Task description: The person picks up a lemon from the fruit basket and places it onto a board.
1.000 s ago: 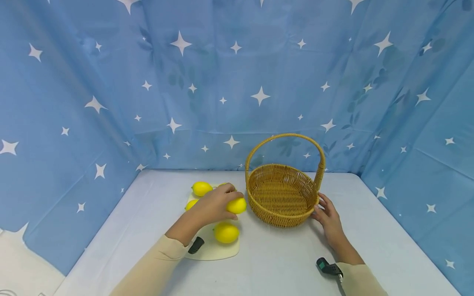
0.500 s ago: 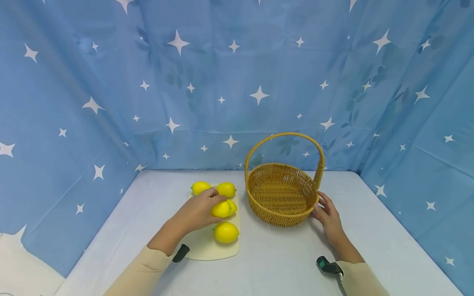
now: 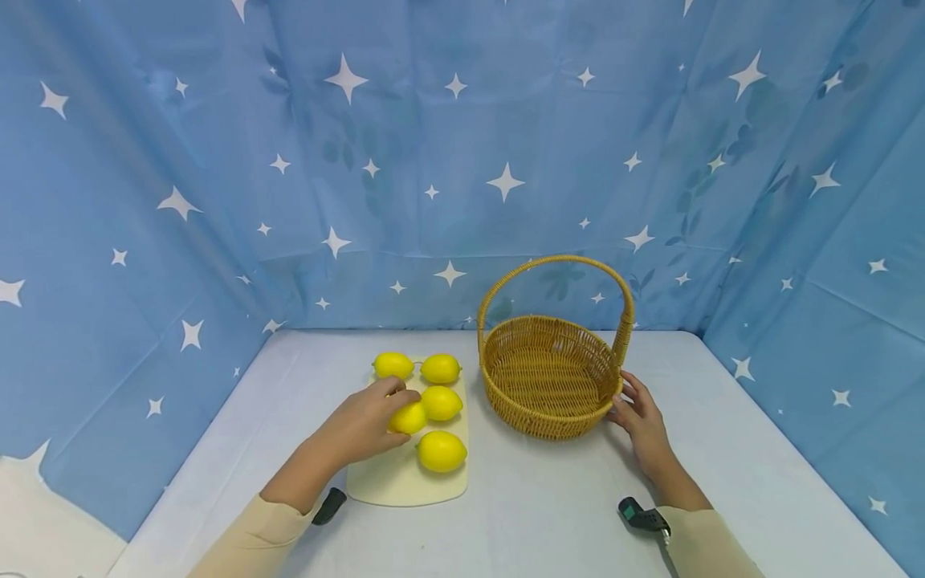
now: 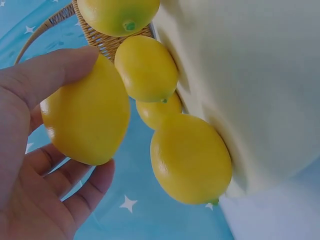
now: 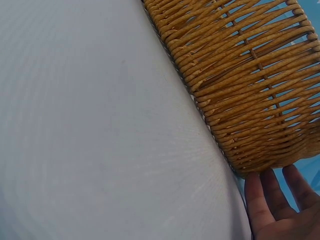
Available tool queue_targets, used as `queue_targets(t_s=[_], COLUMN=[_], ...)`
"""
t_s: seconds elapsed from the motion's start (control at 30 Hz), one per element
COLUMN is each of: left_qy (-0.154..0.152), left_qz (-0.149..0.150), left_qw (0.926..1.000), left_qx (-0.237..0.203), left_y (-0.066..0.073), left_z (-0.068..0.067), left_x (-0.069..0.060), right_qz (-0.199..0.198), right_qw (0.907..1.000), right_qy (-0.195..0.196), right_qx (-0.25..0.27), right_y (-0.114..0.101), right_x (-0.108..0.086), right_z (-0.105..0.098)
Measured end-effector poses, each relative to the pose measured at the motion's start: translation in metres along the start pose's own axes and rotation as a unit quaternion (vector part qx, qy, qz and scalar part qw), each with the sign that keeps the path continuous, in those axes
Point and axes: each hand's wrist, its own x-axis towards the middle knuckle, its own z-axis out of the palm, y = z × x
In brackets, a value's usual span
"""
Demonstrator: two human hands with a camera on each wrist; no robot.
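In the head view my left hand point(image 3: 372, 421) grips a yellow lemon point(image 3: 407, 418) above a cream-coloured board point(image 3: 401, 482). Thumb and fingers are around that lemon point(image 4: 87, 110) in the left wrist view, where other lemons point(image 4: 191, 159) rest on the board behind it. On the board, a front lemon point(image 3: 442, 451) and a middle lemon point(image 3: 442, 403) lie to the right of the held one. Two more sit along the far end. My right hand point(image 3: 641, 421) touches the right side of a wicker basket point(image 3: 552, 429); its fingertips point(image 5: 257, 187) meet the weave.
The basket's tall arched handle point(image 3: 564, 261) stands up over its bowl, in which the woven bottom shows. A white-covered table point(image 3: 535, 514) carries everything, with a blue star-print curtain point(image 3: 405, 160) around it. Dark wrist devices point(image 3: 643, 520) hang beside the sleeves.
My left hand has carried its lemon left, away from the basket and back over the board, uncovering the far-right and middle-right lemons. The right hand stays at the basket.
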Motion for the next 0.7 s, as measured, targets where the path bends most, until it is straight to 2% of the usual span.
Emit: queue_targets(t_s=[0.2, 0.43, 0.7], left_qy=[-0.007, -0.043, -0.084], left_qz=[-0.013, -0.045, -0.058], left_qw=[0.9998, 0.9978, 0.9941], left_qx=[-0.011, -0.023, -0.035], left_y=[-0.002, -0.001, -0.002], left_z=[-0.002, -0.006, -0.005], left_x=[-0.010, -0.014, -0.015], right_qz=[0.009, 0.003, 0.001], right_qw=[1.0000, 1.0000, 0.9999], right_qy=[0.003, 0.005, 0.000], right_qx=[0.003, 0.002, 0.011], right_y=[-0.001, 0.001, 0.002], right_x=[-0.001, -0.001, 0.001], right_z=[0.000, -0.002, -0.001])
